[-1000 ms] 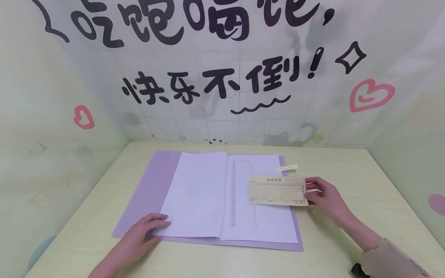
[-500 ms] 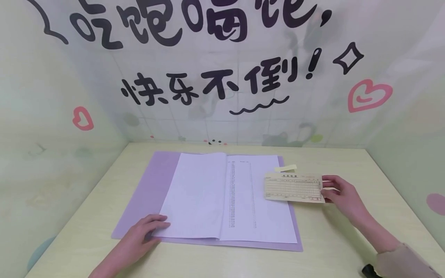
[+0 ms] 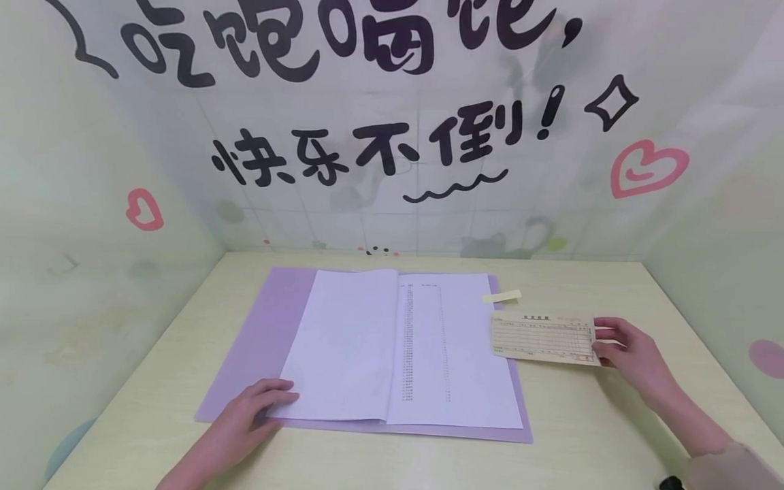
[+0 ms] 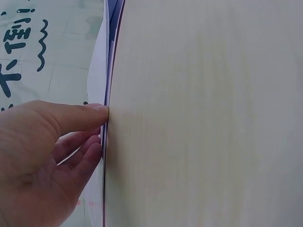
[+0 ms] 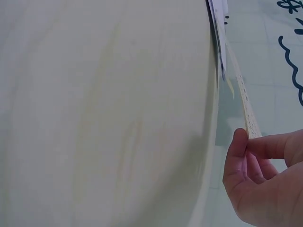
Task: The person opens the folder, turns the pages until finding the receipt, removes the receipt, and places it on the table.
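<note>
A purple folder (image 3: 260,340) lies open on the table with white pages spread over it. The left page (image 3: 346,340) is blank; the right page (image 3: 459,388) carries a printed list in columns. My left hand (image 3: 241,418) rests at the folder's lower left corner, fingers on the page. In the left wrist view its thumb (image 4: 80,117) touches the folder's edge. My right hand (image 3: 640,361) pinches the right end of a cream printed receipt slip (image 3: 542,338), whose left end overlaps the right page. Seen nearly edge-on in the right wrist view, the receipt (image 5: 247,106) sits between thumb and fingers.
A small pale yellow paper strip (image 3: 502,297) sticks out past the right page's upper edge. Behind the pale wooden table (image 3: 398,469) stands a white printed backdrop (image 3: 367,218), with side panels left and right. A black object (image 3: 671,483) shows beside the right sleeve.
My right hand has moved right with the receipt, drawing it from over the printed page to mostly past the folder's right edge. My left hand has stayed in place.
</note>
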`<act>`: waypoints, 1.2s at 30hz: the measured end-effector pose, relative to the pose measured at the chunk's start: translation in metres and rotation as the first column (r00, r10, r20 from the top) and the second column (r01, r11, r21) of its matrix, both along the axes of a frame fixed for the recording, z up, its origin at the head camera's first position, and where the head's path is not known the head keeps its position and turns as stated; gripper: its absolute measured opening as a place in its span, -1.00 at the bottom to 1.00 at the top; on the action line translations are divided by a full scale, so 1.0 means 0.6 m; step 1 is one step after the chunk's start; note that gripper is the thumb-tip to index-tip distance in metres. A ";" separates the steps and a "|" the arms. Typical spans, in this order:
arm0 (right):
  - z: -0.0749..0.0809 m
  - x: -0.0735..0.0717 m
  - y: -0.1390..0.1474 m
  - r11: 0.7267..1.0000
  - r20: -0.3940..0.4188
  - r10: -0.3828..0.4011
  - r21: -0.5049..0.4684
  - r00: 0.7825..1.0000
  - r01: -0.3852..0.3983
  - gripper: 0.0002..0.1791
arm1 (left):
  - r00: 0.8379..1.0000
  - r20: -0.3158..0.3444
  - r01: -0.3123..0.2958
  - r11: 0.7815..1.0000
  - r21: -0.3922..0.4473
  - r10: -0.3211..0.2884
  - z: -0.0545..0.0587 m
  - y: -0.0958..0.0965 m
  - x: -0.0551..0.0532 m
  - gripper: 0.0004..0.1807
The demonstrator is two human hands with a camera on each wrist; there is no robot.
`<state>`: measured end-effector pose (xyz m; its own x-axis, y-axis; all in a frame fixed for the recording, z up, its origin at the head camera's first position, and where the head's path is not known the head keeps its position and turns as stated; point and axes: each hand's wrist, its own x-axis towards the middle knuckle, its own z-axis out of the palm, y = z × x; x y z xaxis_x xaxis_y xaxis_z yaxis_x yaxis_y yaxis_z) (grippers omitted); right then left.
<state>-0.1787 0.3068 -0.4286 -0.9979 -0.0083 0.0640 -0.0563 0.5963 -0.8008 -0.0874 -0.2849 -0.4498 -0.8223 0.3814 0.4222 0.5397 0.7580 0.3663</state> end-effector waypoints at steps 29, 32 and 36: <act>-0.010 -0.001 0.062 0.996 0.039 -0.014 0.086 0.999 0.011 -0.49 | 1.000 0.004 -0.016 1.000 -0.007 0.016 0.000 0.002 0.001 -0.43; -0.011 -0.001 0.064 0.996 0.052 -0.016 0.094 0.999 0.011 -0.49 | 1.000 0.008 -0.018 1.000 -0.008 0.018 0.000 0.002 0.001 -0.43; -0.012 -0.001 0.067 0.994 0.079 -0.015 0.107 0.997 0.007 -0.47 | 1.000 0.009 -0.014 1.000 -0.002 0.014 0.000 0.002 0.001 -0.43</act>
